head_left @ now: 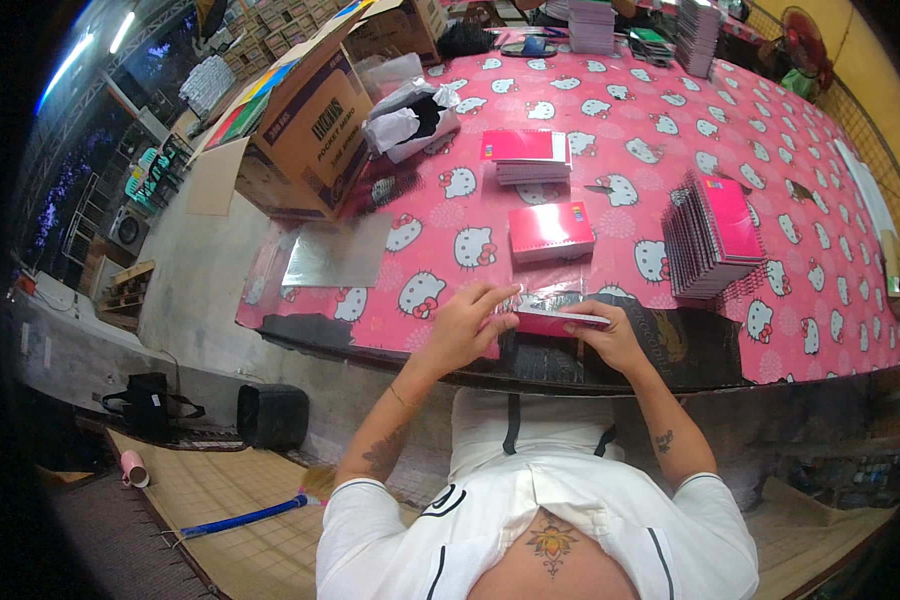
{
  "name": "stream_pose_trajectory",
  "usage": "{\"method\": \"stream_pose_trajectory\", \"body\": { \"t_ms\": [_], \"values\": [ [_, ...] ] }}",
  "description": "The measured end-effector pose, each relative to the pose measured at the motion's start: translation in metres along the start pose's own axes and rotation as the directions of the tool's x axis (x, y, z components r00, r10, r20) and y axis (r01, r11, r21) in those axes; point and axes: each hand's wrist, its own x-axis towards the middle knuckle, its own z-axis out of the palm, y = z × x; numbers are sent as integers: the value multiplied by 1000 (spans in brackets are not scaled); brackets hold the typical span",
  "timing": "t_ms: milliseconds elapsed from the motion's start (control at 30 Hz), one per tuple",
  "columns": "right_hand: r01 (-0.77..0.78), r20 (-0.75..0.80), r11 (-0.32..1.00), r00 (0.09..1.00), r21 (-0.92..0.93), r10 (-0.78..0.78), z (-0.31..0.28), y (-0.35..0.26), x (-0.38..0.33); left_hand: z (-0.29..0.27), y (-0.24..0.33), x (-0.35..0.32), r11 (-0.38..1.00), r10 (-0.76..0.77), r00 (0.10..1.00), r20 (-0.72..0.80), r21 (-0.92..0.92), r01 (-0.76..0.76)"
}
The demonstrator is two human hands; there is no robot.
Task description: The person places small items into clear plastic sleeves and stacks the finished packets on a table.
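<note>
Close to the table's front edge I hold a thin pink spiral notebook [548, 324], seen nearly edge-on. My left hand [465, 328] is at its left end, the thumb on the cover and the other fingers reaching over the wire-bound side. Closed around the right end is my right hand [610, 338], its thumb on top. Some shiny clear plastic [550, 297] lies just beyond the notebook. Farther away sits a small glossy stack of pink notebooks [552, 240], with another pink stack [530, 170] behind it. A taller stack of spiral notebooks [718, 240] stands to the right.
A large open cardboard box [310, 135] stands at the left table edge, beside crumpled white wrapping [410, 122]. A flat clear sheet [338, 252] lies nearby. Tall notebook stacks [592, 28] stand at the far end. The table [810, 285] has a pink patterned cover.
</note>
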Motion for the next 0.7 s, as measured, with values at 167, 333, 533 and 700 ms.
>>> {"method": "stream_pose_trajectory", "body": {
  "t_ms": [167,333,533,700],
  "values": [
    [-33,1,999,999,35,33,0,2,0,3,1,7,1000,13,994,107,-12,-12],
    [-27,-2,998,1000,56,27,1,3,1,9,-15,8,998,54,989,139,29,-59],
    [117,-59,993,991,-33,-119,4,7,2,16,-7,12,993,31,992,121,110,-45],
    [8,-98,1000,995,-20,-10,8,4,0,70,19,-20,873,-57,997,-53,481,75]
  ]
}}
